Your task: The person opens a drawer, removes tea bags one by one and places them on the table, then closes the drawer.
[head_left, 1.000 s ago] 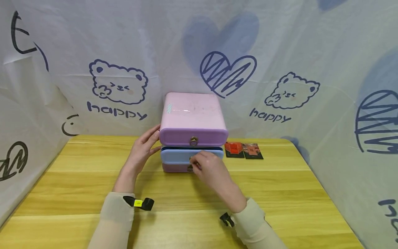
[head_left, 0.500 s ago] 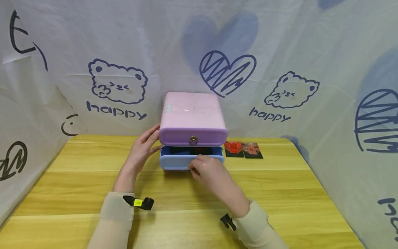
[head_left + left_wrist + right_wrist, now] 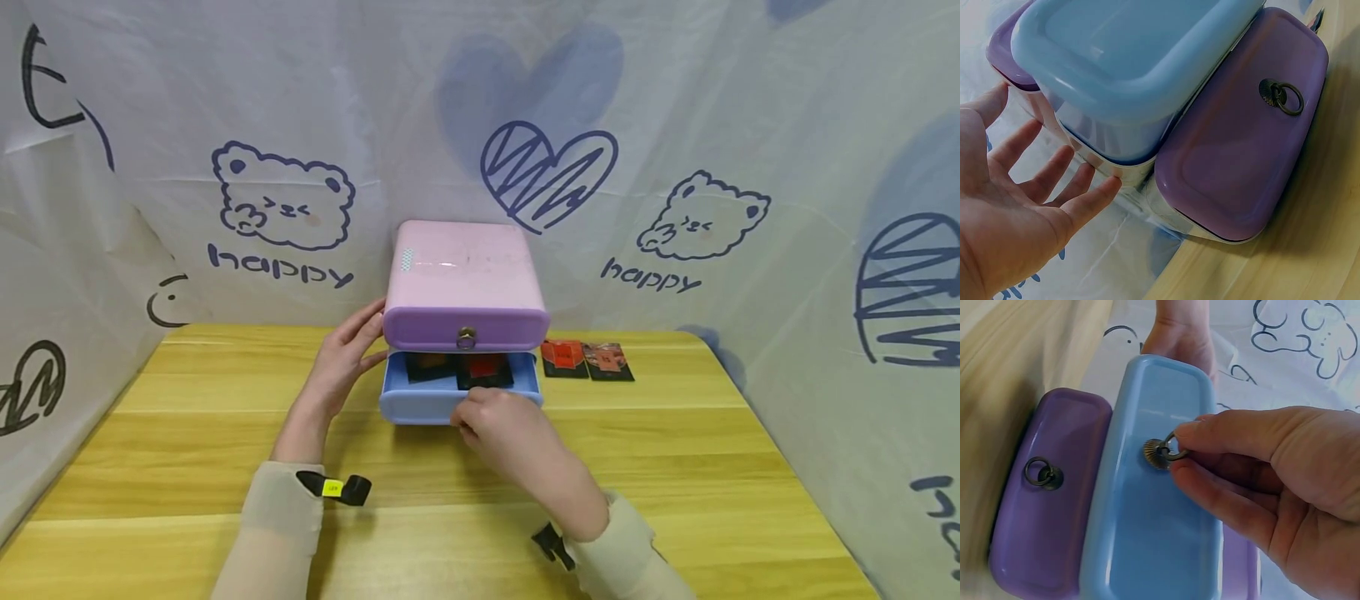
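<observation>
A small pink drawer cabinet [image 3: 465, 267] stands at the back of the table. Its blue middle drawer [image 3: 420, 407] is pulled out, and two dark cards [image 3: 431, 367] with coloured prints lie inside. My right hand [image 3: 506, 425] pinches the drawer's brass ring pull [image 3: 1175, 450] between thumb and finger. My left hand [image 3: 337, 362] rests its fingertips against the cabinet's left side, fingers spread and nearly straight. The purple top drawer [image 3: 427, 330] is shut. In the left wrist view the purple bottom drawer [image 3: 1235, 144] is shut too, its ring hanging free.
Two black and red cards [image 3: 565, 360] lie side by side on the wooden table [image 3: 675, 467], right of the cabinet. Behind it hangs a white cloth [image 3: 375, 100] printed with hearts and bears. A black strap [image 3: 337, 487] sits at the left wrist.
The blue drawer has slid toward me from slightly ajar to well out, with my right hand moving along with it. The cards inside have come into sight. My left hand has stayed put.
</observation>
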The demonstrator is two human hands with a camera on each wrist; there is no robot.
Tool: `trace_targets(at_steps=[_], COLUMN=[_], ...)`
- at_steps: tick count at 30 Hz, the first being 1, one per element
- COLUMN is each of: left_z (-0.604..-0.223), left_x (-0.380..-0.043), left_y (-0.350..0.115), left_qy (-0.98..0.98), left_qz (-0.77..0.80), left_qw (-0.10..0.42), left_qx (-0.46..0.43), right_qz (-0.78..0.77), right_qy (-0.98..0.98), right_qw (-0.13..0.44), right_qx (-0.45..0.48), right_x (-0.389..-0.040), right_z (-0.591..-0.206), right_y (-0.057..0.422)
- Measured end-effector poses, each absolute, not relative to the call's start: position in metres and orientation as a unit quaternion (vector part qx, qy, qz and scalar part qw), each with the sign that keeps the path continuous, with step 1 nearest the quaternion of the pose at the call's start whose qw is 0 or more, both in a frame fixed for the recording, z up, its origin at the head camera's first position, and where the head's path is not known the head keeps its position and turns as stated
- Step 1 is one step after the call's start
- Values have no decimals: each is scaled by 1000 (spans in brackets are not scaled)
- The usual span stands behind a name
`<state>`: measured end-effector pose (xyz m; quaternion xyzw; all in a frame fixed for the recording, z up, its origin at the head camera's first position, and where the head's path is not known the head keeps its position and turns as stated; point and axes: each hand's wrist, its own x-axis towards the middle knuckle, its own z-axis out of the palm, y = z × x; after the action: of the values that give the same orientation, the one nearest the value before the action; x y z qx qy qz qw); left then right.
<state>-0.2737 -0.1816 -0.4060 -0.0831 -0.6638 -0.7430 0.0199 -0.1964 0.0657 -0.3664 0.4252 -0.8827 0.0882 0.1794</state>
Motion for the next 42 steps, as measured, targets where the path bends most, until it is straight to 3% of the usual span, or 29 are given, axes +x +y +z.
trace_targets(at_steps=[17, 42], left_z=[-407, -405], left_x=[-274, -273], left_y=[-182, -182], left_qy=[-671, -676], left_qz=[-737, -732], left_qw=[19, 21], left_qx=[-74, -81], right_qz=[43, 30], right_qy=[-896, -887], right_qw=[104, 109], right_qx=[430, 448], right_x=[-178, -168], right_z=[-356, -357], right_y=[64, 66])
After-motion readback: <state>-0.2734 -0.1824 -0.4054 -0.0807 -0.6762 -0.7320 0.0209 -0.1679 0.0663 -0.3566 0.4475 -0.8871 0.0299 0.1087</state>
